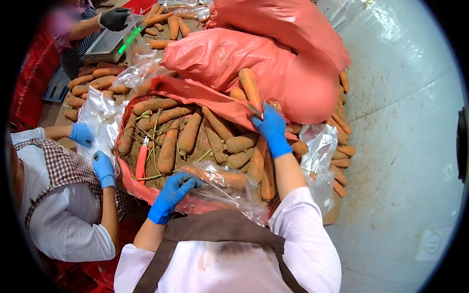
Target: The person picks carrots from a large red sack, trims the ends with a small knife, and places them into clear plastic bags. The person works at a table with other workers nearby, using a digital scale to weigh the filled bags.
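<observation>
My left hand (174,196), in a blue glove, grips the edge of a clear plastic bag (234,199) near my apron. A carrot (216,177) lies inside that bag. My right hand (271,128), also gloved in blue, is farther forward and to the right, at the fold of an opened red woven sack (205,93). Its fingers touch a dark, slim thing beside an upright-pointing carrot (250,86); whether they hold either one cannot be told. Soil-covered carrots (190,133) lie in the opened sack between my hands. A red-handled knife (142,159) rests among them with green stems.
Full red sacks (234,55) lie at the back. Carrots (340,157) and clear bags (318,146) line the right side by a pale wall (399,146). At left, a co-worker's gloved hands (93,154) hold a bag; another co-worker's dark-gloved hand (114,19) is above a scale (110,44).
</observation>
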The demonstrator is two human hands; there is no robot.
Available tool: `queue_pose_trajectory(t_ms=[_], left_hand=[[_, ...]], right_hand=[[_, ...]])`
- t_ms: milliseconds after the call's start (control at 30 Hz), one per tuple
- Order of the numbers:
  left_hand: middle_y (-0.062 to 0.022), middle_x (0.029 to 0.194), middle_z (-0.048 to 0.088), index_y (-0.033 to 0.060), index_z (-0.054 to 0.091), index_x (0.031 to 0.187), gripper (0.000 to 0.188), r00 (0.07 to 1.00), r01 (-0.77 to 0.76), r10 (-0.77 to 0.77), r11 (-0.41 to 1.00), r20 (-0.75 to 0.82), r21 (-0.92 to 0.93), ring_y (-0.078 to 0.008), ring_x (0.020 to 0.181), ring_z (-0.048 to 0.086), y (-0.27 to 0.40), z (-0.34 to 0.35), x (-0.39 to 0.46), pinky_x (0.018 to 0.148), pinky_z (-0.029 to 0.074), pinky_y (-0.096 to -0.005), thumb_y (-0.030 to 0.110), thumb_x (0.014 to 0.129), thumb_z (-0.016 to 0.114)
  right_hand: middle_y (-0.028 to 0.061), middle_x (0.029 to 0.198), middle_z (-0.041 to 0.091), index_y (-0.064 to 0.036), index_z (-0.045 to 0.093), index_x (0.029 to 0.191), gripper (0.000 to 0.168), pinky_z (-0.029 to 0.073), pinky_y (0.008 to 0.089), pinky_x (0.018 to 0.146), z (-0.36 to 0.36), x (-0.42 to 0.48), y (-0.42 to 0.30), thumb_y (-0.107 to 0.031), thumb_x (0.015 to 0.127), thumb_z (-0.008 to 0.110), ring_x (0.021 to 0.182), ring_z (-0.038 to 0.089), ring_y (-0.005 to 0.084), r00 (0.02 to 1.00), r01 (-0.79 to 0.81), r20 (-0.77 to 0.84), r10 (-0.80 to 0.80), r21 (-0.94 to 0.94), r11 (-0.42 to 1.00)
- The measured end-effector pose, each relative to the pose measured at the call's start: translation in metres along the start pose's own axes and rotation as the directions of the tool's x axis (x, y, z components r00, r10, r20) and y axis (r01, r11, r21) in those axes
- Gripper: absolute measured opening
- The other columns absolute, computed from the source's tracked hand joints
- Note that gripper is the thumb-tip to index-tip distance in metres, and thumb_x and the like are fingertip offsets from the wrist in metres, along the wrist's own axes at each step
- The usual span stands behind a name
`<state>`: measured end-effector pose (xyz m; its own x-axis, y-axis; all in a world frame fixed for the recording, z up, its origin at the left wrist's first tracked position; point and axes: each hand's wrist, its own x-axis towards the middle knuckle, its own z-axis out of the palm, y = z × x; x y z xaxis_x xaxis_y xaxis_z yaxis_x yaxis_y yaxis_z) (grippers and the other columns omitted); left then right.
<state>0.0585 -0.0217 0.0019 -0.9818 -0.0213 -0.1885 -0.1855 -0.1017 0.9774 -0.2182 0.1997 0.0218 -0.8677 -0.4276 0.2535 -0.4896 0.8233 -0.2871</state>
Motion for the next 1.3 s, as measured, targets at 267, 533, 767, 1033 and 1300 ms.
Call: queue_pose_trajectory(t_ms=[267, 533, 767, 1033, 1300], left_hand=[[-0.0064, 0.083, 0.061, -0.0026, 0.062, 0.084, 0.022, 0.998, 0.057, -0.058, 0.993, -0.014, -0.102, -0.0141, 0.079, 0.055, -0.021, -0.008, 0.004, 0.073, 0.044, -0.0270, 0.018, 0.085, 0.054], [-0.0083, 0.081, 0.061, -0.0008, 0.062, 0.087, 0.020, 0.982, -0.133, 0.109, 0.978, 0.155, 0.159, -0.0143, 0.074, 0.056, -0.001, 0.011, 0.043, 0.069, 0.045, -0.0269, 0.017, 0.087, 0.054], [-0.0074, 0.082, 0.062, -0.0004, 0.062, 0.088, 0.018, 0.984, -0.096, 0.071, 0.983, 0.161, 0.156, -0.0143, 0.076, 0.055, -0.008, 0.013, 0.041, 0.069, 0.045, -0.0278, 0.017, 0.087, 0.055], [-0.0060, 0.083, 0.063, -0.0007, 0.062, 0.089, 0.019, 0.990, -0.117, 0.110, 0.991, 0.092, 0.065, -0.0130, 0.079, 0.057, -0.012, -0.002, 0.011, 0.074, 0.046, -0.0269, 0.018, 0.086, 0.057], [-0.0077, 0.084, 0.063, -0.0008, 0.062, 0.090, 0.017, 0.996, -0.086, 0.086, 0.996, -0.023, 0.005, -0.0137, 0.080, 0.057, -0.017, -0.011, -0.010, 0.075, 0.046, -0.0271, 0.015, 0.086, 0.056]], right_hand=[[0.0116, 0.101, 0.050, -0.010, 0.048, 0.118, 0.053, 0.047, 0.0387, 0.067, 0.039, -0.130, -0.002, -0.013, 0.068, 0.065, 0.082, 0.056, 0.0319, 0.998, -0.024, 0.054, 0.017, 0.150, 0.988], [0.0112, 0.109, 0.049, -0.010, 0.049, 0.116, 0.050, 0.047, 0.0370, 0.070, 0.035, -0.132, -0.003, -0.014, 0.069, 0.065, 0.088, 0.057, 0.0311, 0.996, -0.070, 0.068, 0.058, 0.185, 0.980], [0.0124, 0.096, 0.054, -0.008, 0.055, 0.107, 0.037, 0.047, 0.0371, 0.070, 0.040, -0.123, 0.009, -0.013, 0.071, 0.064, 0.084, 0.057, 0.0313, 0.999, -0.041, 0.015, 0.038, 0.309, 0.950], [0.0144, 0.073, 0.057, -0.005, 0.059, 0.085, 0.012, 0.044, 0.0365, 0.061, 0.003, -0.015, 0.033, -0.011, 0.075, 0.058, 0.065, 0.056, 0.0270, 0.944, 0.152, -0.320, -0.079, 0.210, 0.966], [0.0151, 0.070, 0.061, 0.004, 0.062, 0.083, 0.022, 0.044, 0.0339, 0.060, -0.036, 0.095, 0.039, -0.017, 0.076, 0.062, 0.065, 0.058, 0.0239, 0.867, -0.007, -0.459, 0.192, 0.374, 0.927]])
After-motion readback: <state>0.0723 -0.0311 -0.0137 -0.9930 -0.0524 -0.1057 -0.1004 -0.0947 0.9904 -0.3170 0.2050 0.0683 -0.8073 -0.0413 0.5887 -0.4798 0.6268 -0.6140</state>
